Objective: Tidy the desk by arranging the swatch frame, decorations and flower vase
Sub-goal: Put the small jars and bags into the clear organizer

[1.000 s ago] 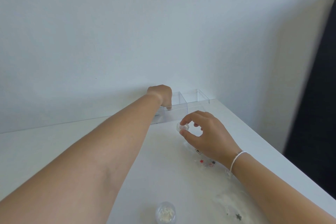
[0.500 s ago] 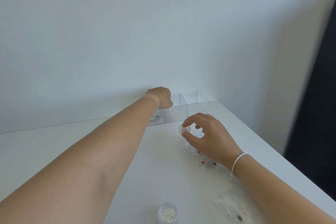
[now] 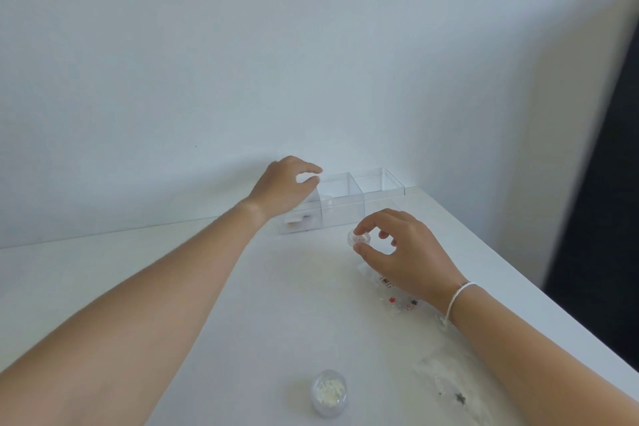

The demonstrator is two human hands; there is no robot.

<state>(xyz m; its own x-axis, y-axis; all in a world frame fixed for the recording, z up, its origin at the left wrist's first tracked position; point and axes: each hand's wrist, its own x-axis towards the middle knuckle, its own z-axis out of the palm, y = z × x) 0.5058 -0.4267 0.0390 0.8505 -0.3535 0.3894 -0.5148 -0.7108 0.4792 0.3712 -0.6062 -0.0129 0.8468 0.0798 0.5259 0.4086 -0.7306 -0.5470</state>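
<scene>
A clear acrylic box (image 3: 377, 188) with three compartments stands against the wall at the back of the white desk (image 3: 103, 273). My left hand (image 3: 285, 185) hovers over its left compartment with fingers spread and nothing in them; a small white item lies low in that compartment. My right hand (image 3: 397, 249) pinches a small clear round pot of decorations (image 3: 359, 238) just above the desk, in front of the box. Another round pot of pale flakes (image 3: 328, 391) stands near the front edge.
Clear packets of small star and flower decorations (image 3: 403, 303) lie under my right wrist, and another packet (image 3: 453, 387) lies at the front right. The desk's right edge runs diagonally beside a dark gap. A plain wall closes the back.
My left hand has lifted out of the box's left compartment and its fingers have spread. My right hand has kept hold of the small pot and shifted slightly.
</scene>
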